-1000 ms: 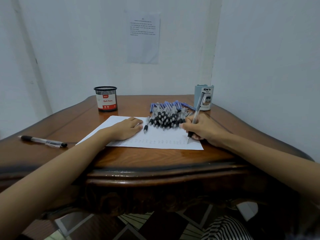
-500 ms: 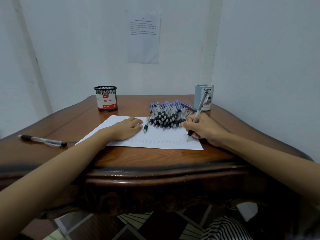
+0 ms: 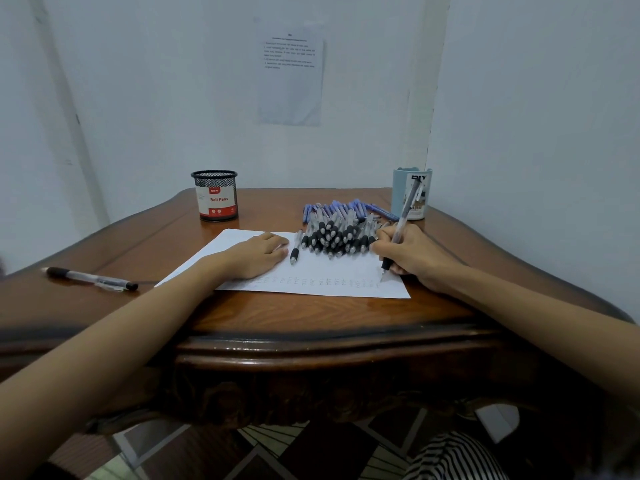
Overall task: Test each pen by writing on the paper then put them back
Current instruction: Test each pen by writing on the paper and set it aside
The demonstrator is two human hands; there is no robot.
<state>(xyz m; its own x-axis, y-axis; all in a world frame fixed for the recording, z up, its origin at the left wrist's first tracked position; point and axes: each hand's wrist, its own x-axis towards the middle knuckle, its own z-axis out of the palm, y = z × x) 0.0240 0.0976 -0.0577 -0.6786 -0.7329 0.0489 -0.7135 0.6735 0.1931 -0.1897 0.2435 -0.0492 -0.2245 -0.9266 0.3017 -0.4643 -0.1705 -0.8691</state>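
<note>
Pen (image 3: 401,221) gripped in right hand (image 3: 410,252), slanted, top end leaning away toward blue cup (image 3: 411,194), tip down on paper (image 3: 311,271) near its right near corner, at the end of a faint row of small marks running across the sheet's near edge

Right hand curled around the pen's dark grip, heel of the hand resting at the paper's right edge

Left hand (image 3: 258,254) flat on the paper's left half, palm down, fingers loosely together, gripping nothing, pinning the sheet

Single pen (image 3: 296,247) with black grip lying just beside the left hand's fingertips, tip pointing toward the near edge

Pile of pens (image 3: 341,230) heaped across the paper's far edge between the two hands: clear barrels with black grips in front, blue ones behind, spilling onto the desk (image 3: 311,317) toward the blue cup

Blue cup upright at the far right corner of the desk, just behind the right hand

Black mesh pen holder (image 3: 214,195) with a red and white label reading "Ball Pens" upright at the far left, well apart from the pile

Another pen (image 3: 90,278) lying alone on the desk's left side, well apart from the paper

Printed sheet (image 3: 291,72) stuck on the wall behind the desk, text too small to read
</note>
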